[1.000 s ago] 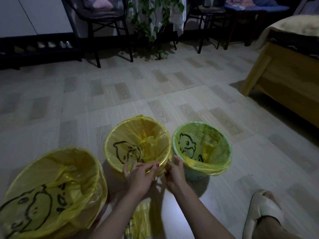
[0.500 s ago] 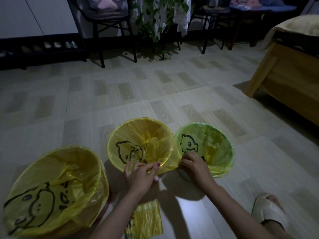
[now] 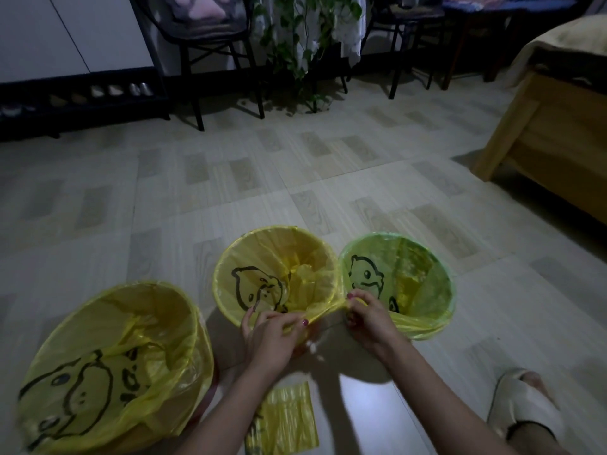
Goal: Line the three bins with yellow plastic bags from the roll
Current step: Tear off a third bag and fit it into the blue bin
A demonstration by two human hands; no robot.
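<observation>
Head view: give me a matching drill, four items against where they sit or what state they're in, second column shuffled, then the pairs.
Things:
1. large yellow-lined bin with duck print
2. middle yellow-lined bin
3. green bin with yellow liner
4. flat yellow folded plastic bags

Places or states:
A. lying on the floor between the forearms
B. farthest to the right of the three bins
C. near left corner, no hand on it
D. near rim pinched by left hand, bag edge pulled sideways by right hand

Pairs: 1-C, 2-D, 3-B, 4-A
</observation>
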